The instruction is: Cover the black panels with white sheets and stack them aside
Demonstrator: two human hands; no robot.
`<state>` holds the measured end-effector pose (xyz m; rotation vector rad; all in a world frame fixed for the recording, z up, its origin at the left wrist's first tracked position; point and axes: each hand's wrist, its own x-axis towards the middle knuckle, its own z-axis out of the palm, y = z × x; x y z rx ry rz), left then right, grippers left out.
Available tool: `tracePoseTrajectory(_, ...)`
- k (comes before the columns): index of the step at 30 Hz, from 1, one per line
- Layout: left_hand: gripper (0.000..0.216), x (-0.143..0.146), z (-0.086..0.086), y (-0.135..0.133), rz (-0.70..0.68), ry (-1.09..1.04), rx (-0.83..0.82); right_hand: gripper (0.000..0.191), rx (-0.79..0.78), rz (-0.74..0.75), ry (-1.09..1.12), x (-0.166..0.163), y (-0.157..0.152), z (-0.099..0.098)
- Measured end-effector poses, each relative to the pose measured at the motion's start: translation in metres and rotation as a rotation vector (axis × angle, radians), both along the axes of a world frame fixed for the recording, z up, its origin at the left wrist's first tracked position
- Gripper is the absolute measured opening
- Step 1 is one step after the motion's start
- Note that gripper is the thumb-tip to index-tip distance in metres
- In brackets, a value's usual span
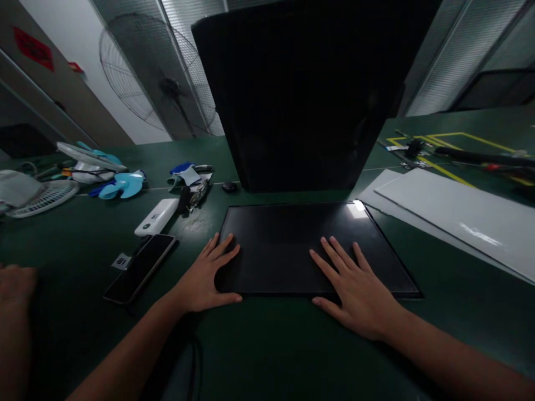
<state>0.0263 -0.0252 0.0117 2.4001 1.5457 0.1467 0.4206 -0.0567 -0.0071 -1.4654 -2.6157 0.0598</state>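
Note:
A thin black flat display panel (276, 250) lies on the green table in front of me, with a bright reflection at its far right corner. My left hand (204, 278) rests at the panel's left edge, fingers spread over the corner and thumb along the near side. Palm down near the right part of the panel, my right hand (355, 289) has its fingers spread on the dark surface and its thumb at the near edge. Neither hand grips anything. Behind the panel stands a large black upright casing (309, 100).
Left of the panel lie a phone (140, 267), a white power bank (157, 217) and a light-blue fan blade (122, 185). White sheets (460, 211) lie at the right. Another person's hand (16, 284) rests at the far left. A large wire-caged fan (156, 72) stands behind.

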Motion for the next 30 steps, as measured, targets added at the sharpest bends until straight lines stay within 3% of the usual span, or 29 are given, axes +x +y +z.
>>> tracePoseTrajectory(8, 0.110, -0.006, -0.007, 0.014, -0.032, -0.048, 0.074, 0.093, -0.041, 0.024, 0.019, 0.003, 0.019, 0.010)
tracePoseTrajectory(16, 0.117, -0.008, -0.015, 0.018, -0.051, -0.032, 0.101, 0.099, -0.037, 0.081, 0.031, 0.010, 0.038, -0.002)
tracePoseTrajectory(23, 0.103, -0.009, -0.014, 0.015, -0.059, -0.024, 0.098, 0.090, -0.027, 0.062, 0.006, 0.007, 0.026, 0.004)
tracePoseTrajectory(26, 0.074, -0.004, 0.001, 0.015, -0.077, 0.008, 0.197, 0.084, 0.013, 0.064, 0.017, 0.008, 0.021, 0.006)
tracePoseTrajectory(30, 0.046, 0.011, 0.052, -0.013, -0.118, -0.115, 0.580, 0.065, 0.185, 0.117, 0.220, 0.021, 0.014, 0.034)
